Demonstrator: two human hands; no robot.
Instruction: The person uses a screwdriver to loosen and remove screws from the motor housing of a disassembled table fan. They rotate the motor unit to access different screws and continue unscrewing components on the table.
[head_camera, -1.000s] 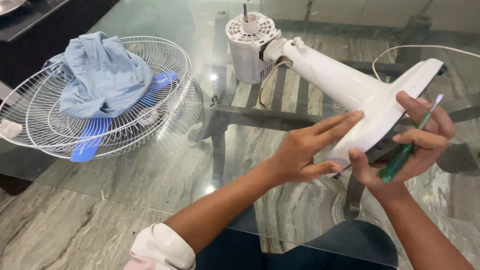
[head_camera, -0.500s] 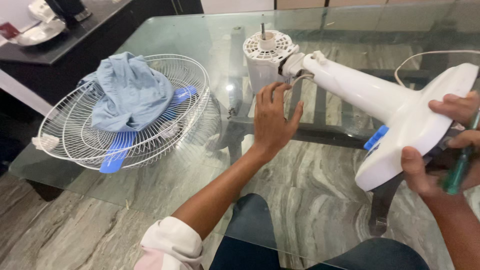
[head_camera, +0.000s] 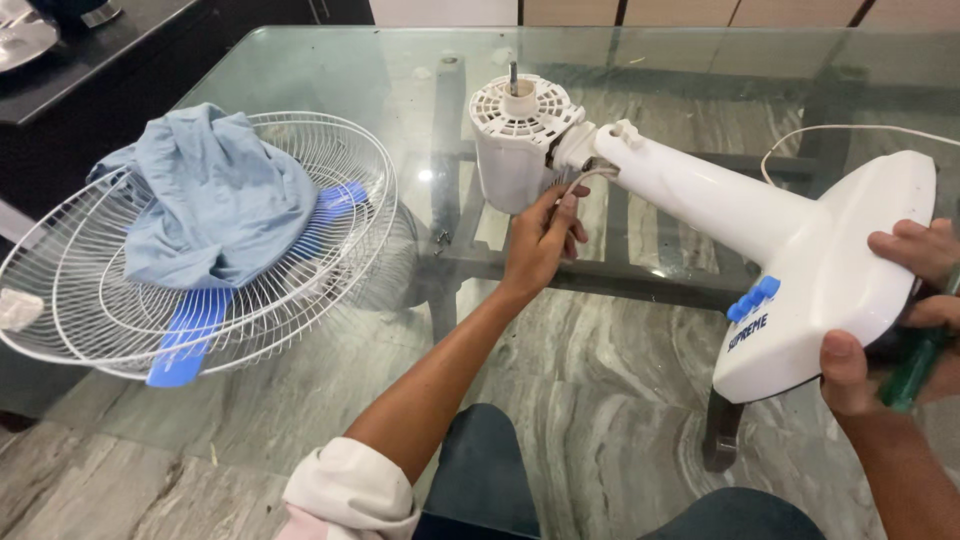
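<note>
A glass table fills most of the frame, its top clear enough to show dark frame bars beneath and a grey veined stone floor below. At the upper left stands a dark counter with a metal dish partly cut off by the corner; along the top edge run pale wooden panels.

On the left of the table lies a white wire grille, with blue blades inside it and a light blue cloth heaped on top.

The fan body lies across the right half, tilted: its white motor with a bare shaft stands at centre top, the neck slopes down to the right, and the broad base with blue buttons sits at the right edge. A white cord loops behind it.

The left hand reaches up at frame centre, fingers loosely curled and close together, tips touching the wires just below the motor joint. The right hand, at the right edge, grips the base, thumb under and fingers over, with a green-handled screwdriver held in the same grasp.
</note>
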